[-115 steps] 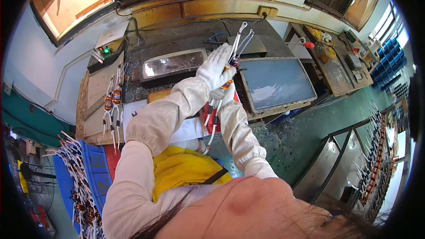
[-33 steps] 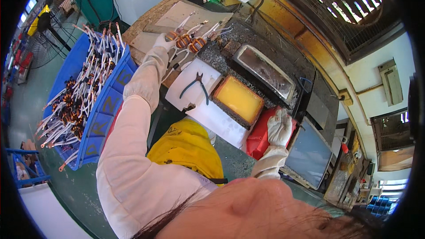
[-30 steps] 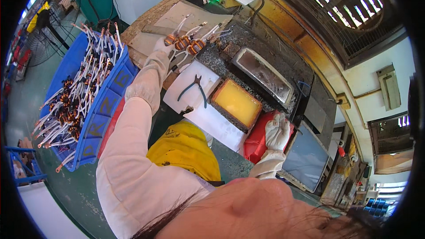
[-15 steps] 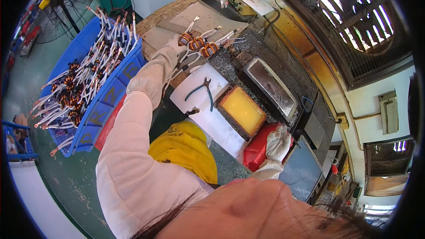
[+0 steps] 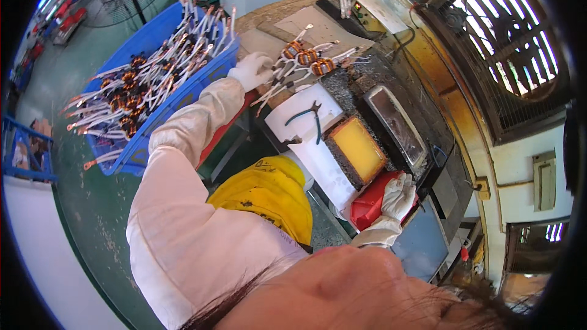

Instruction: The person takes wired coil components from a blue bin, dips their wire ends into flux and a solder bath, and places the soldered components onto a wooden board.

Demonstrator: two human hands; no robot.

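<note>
My left hand (image 5: 252, 71), in a white glove, is over the table's left edge, between the blue basket and a small row of copper-wound ring coils (image 5: 307, 57). Its fingers are loosely bent and apart, with nothing visible in them. The coils lie on the table with white sleeved leads, a little right of that hand. My gloved right hand (image 5: 398, 195) rests on the right side of a red container (image 5: 367, 205), fingers loosely extended. Side cutters (image 5: 317, 121) with dark handles lie on a white sheet (image 5: 286, 112) between the hands.
The blue basket (image 5: 174, 107) at left is heaped with similar coils (image 5: 131, 82). A rectangular pan of yellow material (image 5: 359, 148) sits beside a metal-rimmed trough (image 5: 396, 125). A control box (image 5: 374, 15) stands behind. Yellow cloth (image 5: 266, 198) covers something below the table edge.
My left hand has come away from the coils toward the basket, leaving them on the table. My right hand stays at the red container. The whole view has shifted somewhat.
</note>
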